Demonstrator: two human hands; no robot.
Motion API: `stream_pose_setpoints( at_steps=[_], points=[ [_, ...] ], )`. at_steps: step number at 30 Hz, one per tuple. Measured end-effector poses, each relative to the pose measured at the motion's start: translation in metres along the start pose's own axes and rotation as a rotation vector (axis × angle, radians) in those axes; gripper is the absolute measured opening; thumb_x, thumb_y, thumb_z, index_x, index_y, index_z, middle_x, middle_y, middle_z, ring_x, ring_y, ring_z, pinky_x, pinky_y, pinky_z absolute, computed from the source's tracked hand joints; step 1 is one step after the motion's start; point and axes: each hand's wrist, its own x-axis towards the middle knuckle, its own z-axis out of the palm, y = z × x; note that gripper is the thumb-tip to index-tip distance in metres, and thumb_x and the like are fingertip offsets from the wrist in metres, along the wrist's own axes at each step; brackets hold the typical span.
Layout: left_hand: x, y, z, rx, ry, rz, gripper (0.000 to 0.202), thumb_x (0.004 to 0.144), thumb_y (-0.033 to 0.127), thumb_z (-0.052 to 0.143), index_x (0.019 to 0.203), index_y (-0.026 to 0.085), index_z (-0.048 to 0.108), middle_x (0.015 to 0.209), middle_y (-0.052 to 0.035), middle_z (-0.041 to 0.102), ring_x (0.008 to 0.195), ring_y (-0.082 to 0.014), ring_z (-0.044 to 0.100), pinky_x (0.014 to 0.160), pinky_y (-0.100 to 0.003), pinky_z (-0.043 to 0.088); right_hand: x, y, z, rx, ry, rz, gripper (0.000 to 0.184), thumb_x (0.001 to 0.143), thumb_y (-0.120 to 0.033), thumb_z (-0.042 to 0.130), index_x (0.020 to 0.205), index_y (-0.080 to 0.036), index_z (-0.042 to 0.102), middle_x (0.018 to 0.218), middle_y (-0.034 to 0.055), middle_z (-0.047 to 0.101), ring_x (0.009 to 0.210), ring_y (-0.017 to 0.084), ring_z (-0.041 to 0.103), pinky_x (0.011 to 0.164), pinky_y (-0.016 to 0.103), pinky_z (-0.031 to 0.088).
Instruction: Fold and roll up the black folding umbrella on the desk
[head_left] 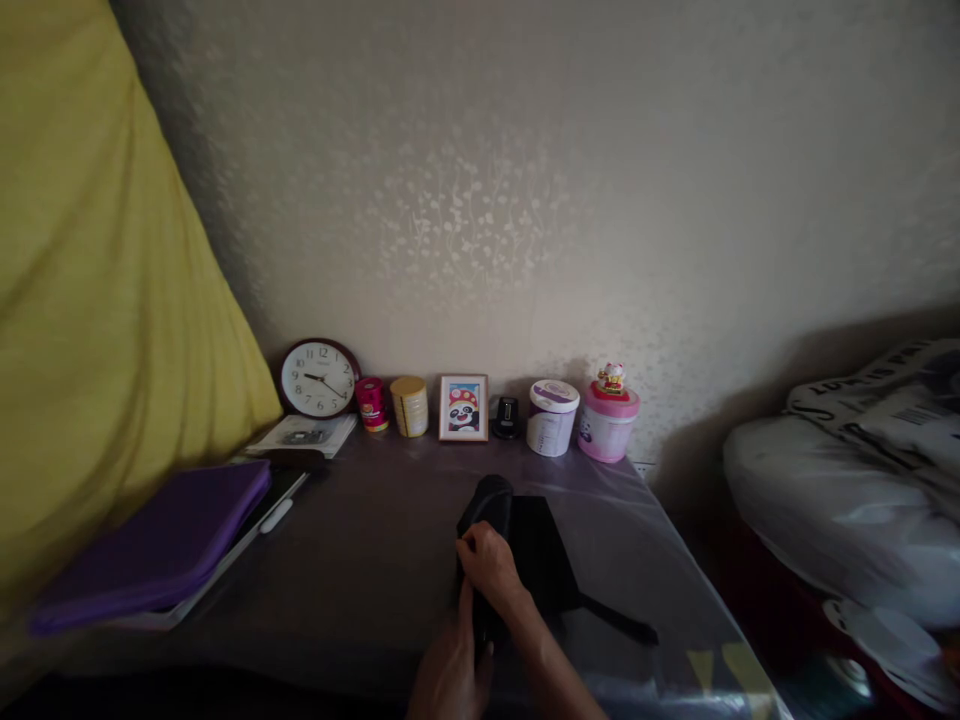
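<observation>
Bundle (pixel 492 496) in both hands at a dark, glossy table (pixel 360 570)

Take the bundle as the middle of the dial, with 12 toward the wall (pixel 480 200). It is black and round-topped, upright or leaning; whether its base touches the table is hidden. The right hand (pixel 491 560) lies across its near face, fingers curled tight against it. The left hand (pixel 454 665), just below at 6, has its visible fingers straight and together along the bundle, thumb opposite; whether they pinch it I cannot tell.

Flat black cloth (pixel 544 550) lies beside it at 3, its strap (pixel 619 617) trailing toward 4 over the shiny, creased tabletop. At 9, a purple case (pixel 161 540) rests on other flat things.

Along the wall stand a round clock (pixel 320 378) at 10, a red tin (pixel 372 405) and a yellow-lidded tin (pixel 410 408) near 11, a panda picture (pixel 463 410) about 12, a purple-and-white tub (pixel 553 420) at 1, and a pink tub (pixel 606 430) at 2, topped by a cat figurine (pixel 611 378).

Beyond, the room is dim: leaf-patterned wallpaper ahead, a yellow curtain (pixel 97 300) from 9 to 10, pale bags (pixel 817 500) at 3.
</observation>
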Motion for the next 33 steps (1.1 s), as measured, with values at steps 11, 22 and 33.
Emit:
stream_pose_setpoints(
  at_steps=[11, 22, 33],
  points=[
    [0.008, 0.004, -0.005, 0.158, -0.067, 0.002, 0.042, 0.082, 0.02, 0.034, 0.123, 0.014, 0.043, 0.113, -0.0126, 0.057, 0.095, -0.0204, 0.058, 0.08, -0.029, 0.042, -0.012, -0.008, -0.015, -0.036, -0.225, -0.307, 0.019, 0.079, -0.021, 0.049, 0.08, -0.02, 0.068, 0.084, 0.0021, 0.069, 0.079, 0.013, 0.062, 0.067, 0.019, 0.041],
    [0.008, 0.006, -0.006, 0.064, -0.054, -0.067, 0.07, 0.078, 0.015, 0.041, 0.139, 0.01, 0.007, 0.104, -0.0114, 0.062, 0.091, -0.0185, 0.059, 0.075, -0.024, 0.04, -0.026, 0.04, -0.022, 0.127, 0.049, -0.59, 0.021, 0.087, -0.021, 0.043, 0.093, -0.02, 0.063, 0.102, 0.0043, 0.064, 0.107, 0.016, 0.051, 0.095, 0.032, 0.036],
    [0.012, 0.001, -0.006, -0.067, -0.11, -0.122, 0.078, 0.079, 0.016, 0.041, 0.138, 0.014, -0.011, 0.111, -0.0097, 0.06, 0.095, -0.0169, 0.059, 0.077, -0.024, 0.04, 0.068, 0.059, -0.005, -0.082, 0.022, -0.411, 0.027, 0.088, -0.024, 0.039, 0.095, -0.026, 0.065, 0.112, 0.0012, 0.062, 0.117, 0.019, 0.043, 0.1, 0.042, 0.025]
  ],
)
